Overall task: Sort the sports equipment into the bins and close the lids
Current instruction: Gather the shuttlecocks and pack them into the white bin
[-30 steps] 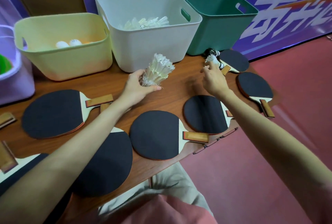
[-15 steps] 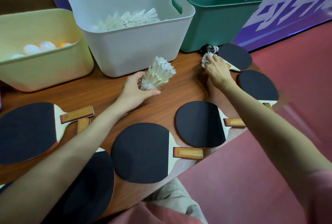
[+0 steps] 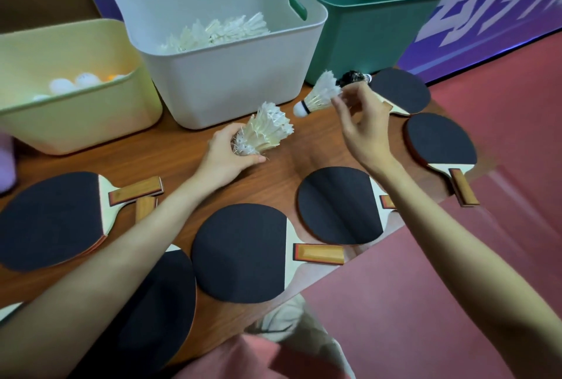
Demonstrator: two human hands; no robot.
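Right hand [image 3: 362,132]: your fingertips pinch a single white feathered shuttlecock [image 3: 319,95], raised right of frame centre.
Left hand [image 3: 226,156]: you grip a nested stack of white feathered shuttlecocks [image 3: 264,132], centre frame.
White plastic bin [image 3: 231,80]: upper centre, lid off, holding shuttlecocks.
Black-rubber wooden paddles [image 3: 243,251]: flat across the brown wooden table [image 3: 170,159].

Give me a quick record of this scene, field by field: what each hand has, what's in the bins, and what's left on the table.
left hand: grips a stack of shuttlecocks
right hand: pinches a single white shuttlecock above the table
white bin: shuttlecocks inside, lid off
yellow bin: white and orange balls inside
green bin: open, contents not visible
table: several black paddles; a dark shuttlecock by the green bin
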